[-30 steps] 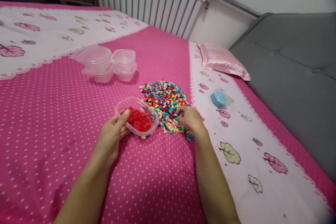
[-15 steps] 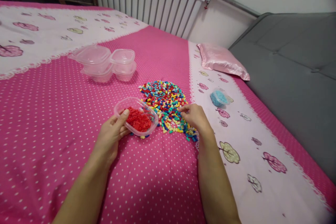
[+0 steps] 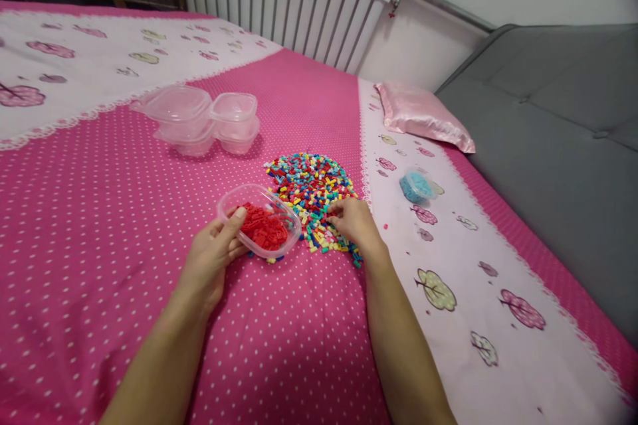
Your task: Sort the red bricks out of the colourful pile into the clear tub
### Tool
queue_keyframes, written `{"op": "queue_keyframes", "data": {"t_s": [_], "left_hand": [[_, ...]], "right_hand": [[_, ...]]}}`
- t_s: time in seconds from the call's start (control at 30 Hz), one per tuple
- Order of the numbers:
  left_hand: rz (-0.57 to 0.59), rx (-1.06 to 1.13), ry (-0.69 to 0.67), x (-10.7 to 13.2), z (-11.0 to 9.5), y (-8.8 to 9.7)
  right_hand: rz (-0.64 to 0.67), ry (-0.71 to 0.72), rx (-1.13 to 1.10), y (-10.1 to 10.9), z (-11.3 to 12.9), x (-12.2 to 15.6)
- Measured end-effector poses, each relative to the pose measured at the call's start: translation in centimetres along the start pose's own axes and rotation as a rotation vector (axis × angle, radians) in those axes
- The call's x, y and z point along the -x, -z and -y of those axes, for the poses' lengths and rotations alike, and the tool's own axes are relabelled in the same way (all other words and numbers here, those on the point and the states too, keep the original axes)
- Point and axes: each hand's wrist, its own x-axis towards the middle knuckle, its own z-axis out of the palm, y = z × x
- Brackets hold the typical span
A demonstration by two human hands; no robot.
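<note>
My left hand [image 3: 219, 236] grips a clear plastic container [image 3: 290, 247] by its left side, the thumb over the rim and the fingers beneath. Inside it lies a heap of small red building bricks [image 3: 264, 229]. The container is tilted a little and hides the near-left edge of a mixed pile of building bricks [image 3: 309, 179] in red, yellow, blue, green and white. At the right side of this pile is my right hand [image 3: 351, 219], thumb and fingers pinched together among the bricks. Whatever sits between its fingertips is too small to make out.
Stacked clear containers [image 3: 184, 126] stand on the pink dotted bedspread [image 3: 114, 212] at the back left. To the right is a small container of light blue bricks [image 3: 417, 187]. A pink pillow [image 3: 423, 116] lies against the grey headboard [image 3: 558, 113]. Behind the bed runs a white radiator [image 3: 294, 6].
My right hand has shifted left across the pile, closer to the container, with its fingertips now together. My left hand and the container have stayed almost still.
</note>
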Motion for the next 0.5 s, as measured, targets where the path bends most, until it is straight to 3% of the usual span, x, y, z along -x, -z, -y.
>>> {"op": "queue_keyframes", "data": {"t_s": [0.5], "left_hand": [[-0.003, 0.0, -0.009, -0.04, -0.04, 0.02]], "right_hand": [[0.044, -0.039, 0.02, 0.23, 0.37, 0.27]]}}
